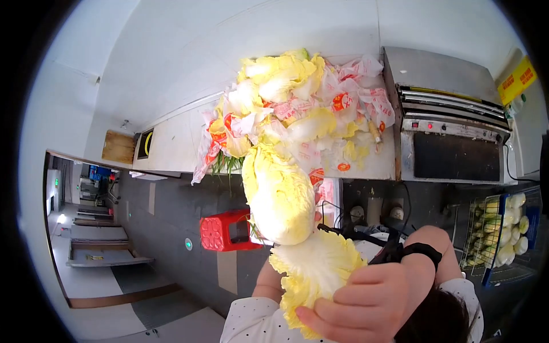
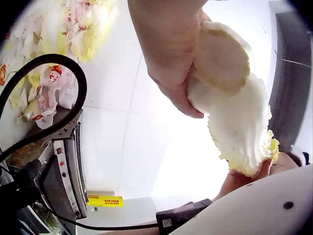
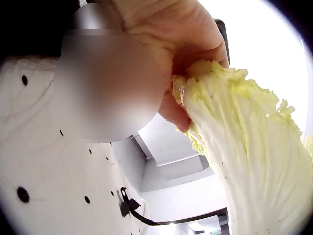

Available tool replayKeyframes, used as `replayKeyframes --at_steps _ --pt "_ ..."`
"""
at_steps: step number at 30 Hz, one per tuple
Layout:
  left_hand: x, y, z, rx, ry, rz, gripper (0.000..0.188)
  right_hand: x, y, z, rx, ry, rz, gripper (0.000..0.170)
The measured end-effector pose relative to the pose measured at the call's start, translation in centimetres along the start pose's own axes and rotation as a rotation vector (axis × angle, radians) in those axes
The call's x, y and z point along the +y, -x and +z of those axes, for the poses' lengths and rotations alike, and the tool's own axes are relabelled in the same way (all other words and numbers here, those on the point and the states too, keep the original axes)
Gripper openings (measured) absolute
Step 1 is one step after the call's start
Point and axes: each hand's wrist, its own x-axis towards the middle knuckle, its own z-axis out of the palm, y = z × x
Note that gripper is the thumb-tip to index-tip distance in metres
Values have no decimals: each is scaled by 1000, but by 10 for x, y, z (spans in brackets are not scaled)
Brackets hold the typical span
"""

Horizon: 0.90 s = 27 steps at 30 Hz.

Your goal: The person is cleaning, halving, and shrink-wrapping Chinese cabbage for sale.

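A yellow-white napa cabbage (image 1: pixel 279 197) hangs over the floor in front of the body. The left hand (image 2: pixel 168 49) grips it around its cut base (image 2: pixel 222 61); in the head view the cabbage hides most of that hand. A broad pale leaf (image 1: pixel 317 263) with frilly yellow edges spreads from the base end toward the body. The right hand (image 1: pixel 363 303) pinches the leaf's frilly edge between thumb and fingers, as the right wrist view also shows, with the hand (image 3: pixel 181 39) at the leaf (image 3: pixel 244 142). Whether the leaf is still joined to the base cannot be told.
Loose leaves (image 1: pixel 277 74) and red-printed plastic bags (image 1: pixel 374 106) cover part of the counter (image 1: pixel 183 134). A metal wrapping machine (image 1: pixel 452 123) stands at right. Below are a red stool (image 1: pixel 220 231) and a wire cart (image 1: pixel 486 231) holding cabbages.
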Motion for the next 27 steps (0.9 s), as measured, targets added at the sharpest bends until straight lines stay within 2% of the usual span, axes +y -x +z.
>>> replayKeyframes --at_steps 8,17,23,27 --pt "4 0 0 22 38 -22 61 -11 2 20 171 -63 33 18" --pt "11 -2 3 86 108 -44 57 -12 5 22 162 54 -4 20" --pt "31 -12 24 311 302 -80 55 -12 -1 7 -97 -45 -97 24" --pt "42 -19 41 475 421 -58 54 -20 7 24 -211 4 -26 27"
